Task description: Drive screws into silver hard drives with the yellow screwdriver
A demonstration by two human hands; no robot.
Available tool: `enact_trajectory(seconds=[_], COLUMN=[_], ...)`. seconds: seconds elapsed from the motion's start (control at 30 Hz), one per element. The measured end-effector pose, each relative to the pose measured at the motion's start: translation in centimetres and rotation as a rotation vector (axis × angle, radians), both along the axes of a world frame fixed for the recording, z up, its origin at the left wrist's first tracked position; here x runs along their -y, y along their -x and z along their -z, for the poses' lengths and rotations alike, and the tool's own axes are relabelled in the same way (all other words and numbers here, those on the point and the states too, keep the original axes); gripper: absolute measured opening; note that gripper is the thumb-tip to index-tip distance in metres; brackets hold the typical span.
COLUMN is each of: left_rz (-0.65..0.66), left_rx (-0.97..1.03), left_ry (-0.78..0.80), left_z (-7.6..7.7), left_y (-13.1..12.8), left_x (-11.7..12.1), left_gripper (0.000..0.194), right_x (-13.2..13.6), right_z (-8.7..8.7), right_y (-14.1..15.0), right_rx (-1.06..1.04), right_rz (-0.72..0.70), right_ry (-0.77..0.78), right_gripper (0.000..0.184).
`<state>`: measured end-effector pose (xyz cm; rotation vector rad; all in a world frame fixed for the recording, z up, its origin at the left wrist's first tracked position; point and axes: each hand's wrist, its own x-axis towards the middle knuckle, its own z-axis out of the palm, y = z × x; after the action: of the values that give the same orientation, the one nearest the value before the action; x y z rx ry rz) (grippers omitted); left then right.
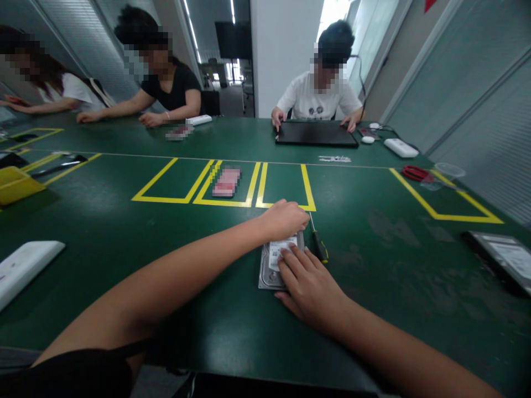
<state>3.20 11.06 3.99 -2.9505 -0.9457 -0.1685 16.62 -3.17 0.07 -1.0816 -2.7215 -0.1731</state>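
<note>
A silver hard drive (267, 273) with a white label lies on the green table in front of me. My left hand (286, 220) reaches over its far end with fingers curled down; what they hold, if anything, is hidden. Across the drive's label and right side rests my right hand (311, 282), fingers stretched out flat and thumb by the near edge. A screwdriver (319, 247) with a black and yellow handle lies just right of the drive, its shaft pointing toward my left hand's fingers.
Yellow tape outlines (286, 207) mark the table ahead, one around a pink phone (227, 182). Another drive-like device (504, 257) lies far right, a white device (27, 268) far left, beyond it a yellow bin (19, 185). Across the table, a person holds a black panel (317, 134); two others sit left.
</note>
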Motion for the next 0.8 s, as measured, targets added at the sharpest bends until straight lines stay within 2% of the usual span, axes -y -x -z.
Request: enact_trajectory(seconds=[0.37, 0.57, 0.8], left_rz=[-0.022, -0.095, -0.135], left_rx=[0.006, 0.083, 0.13], left_ry=[0.035, 0.18, 0.28], left_z=[0.0, -0.4, 0.1], left_y=[-0.2, -0.2, -0.2], left_x=[-0.3, -0.5, -1.5], left_gripper=[0.017, 0.015, 0.011], right_x=[-0.1, -0.1, 0.0], right_z=[0.0, 0.1, 0.2], right_y=[0.1, 0.1, -0.1], right_rx=[0.009, 0.004, 0.012], right_rz=[-0.001, 0.0, 0.002], right_ry=[-0.008, 0.006, -0.005], right_gripper=[0.057, 0.057, 0.056])
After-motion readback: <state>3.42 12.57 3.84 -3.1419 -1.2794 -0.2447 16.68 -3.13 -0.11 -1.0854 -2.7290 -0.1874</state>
